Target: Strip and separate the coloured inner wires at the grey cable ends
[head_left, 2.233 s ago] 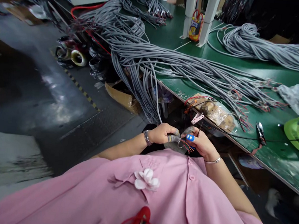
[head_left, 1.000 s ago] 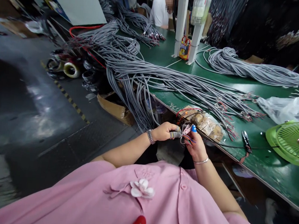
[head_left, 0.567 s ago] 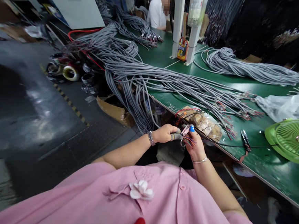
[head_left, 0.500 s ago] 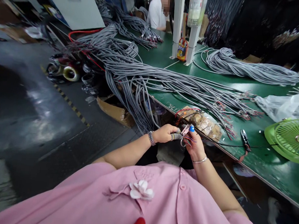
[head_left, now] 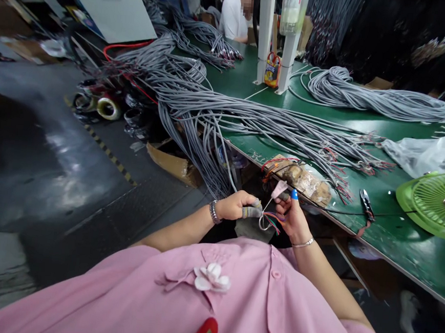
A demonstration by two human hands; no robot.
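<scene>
Just below frame centre: left hand (head_left: 235, 206) pinches coloured wires (head_left: 272, 217); right hand (head_left: 293, 221) half-curled at pink clip (head_left: 280, 189) (can't tell if gripped).

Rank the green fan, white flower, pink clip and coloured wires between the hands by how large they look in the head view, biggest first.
1. Green fan, cut off by the right edge
2. White flower, nearer the camera
3. Pink clip and coloured wires: too alike to rank

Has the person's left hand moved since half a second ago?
Yes: the left hand has shifted leftward and down in view, judged against the pliers on the green table.
</scene>
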